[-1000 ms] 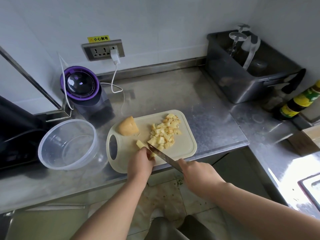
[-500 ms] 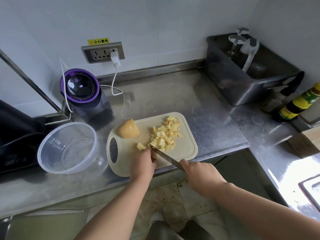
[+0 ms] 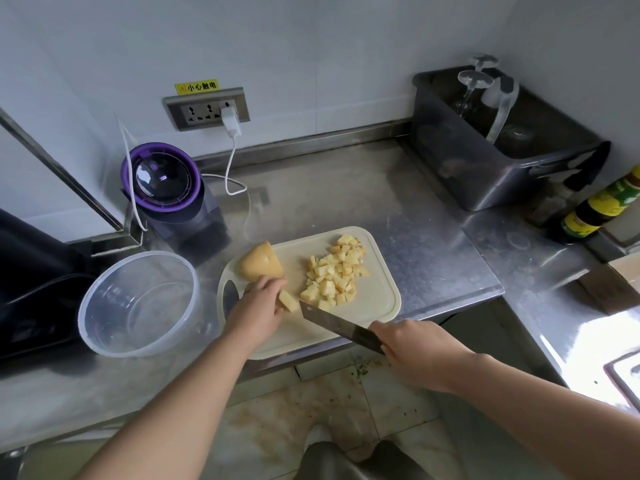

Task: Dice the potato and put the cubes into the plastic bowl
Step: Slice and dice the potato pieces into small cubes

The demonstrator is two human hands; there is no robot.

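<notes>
A cream cutting board [image 3: 381, 308] lies on the steel counter. On it sit an uncut potato half [image 3: 259, 261] at the back left, a pile of several potato cubes [image 3: 334, 275] on the right, and one small cut potato piece [image 3: 289, 301] near the front. My left hand [image 3: 258, 304] lies over the board's left side, its fingertips at the potato half's near edge and the small piece beside its thumb. My right hand [image 3: 415, 351] grips the knife [image 3: 337, 325], whose blade tip rests on the board by the small piece. The clear plastic bowl [image 3: 104, 344] stands empty to the left of the board.
A purple-lidded appliance [image 3: 162, 183] with a white cable stands behind the bowl. A dark appliance [image 3: 31, 271] is at far left. A steel tub [image 3: 485, 174] holding glasses sits at back right, bottles [image 3: 599, 209] beside it. The counter's front edge runs just below the board.
My left hand has moved off the piece it was steadying and gone back-left toward the potato half. The knife has drawn back to the right, away from the cubes.
</notes>
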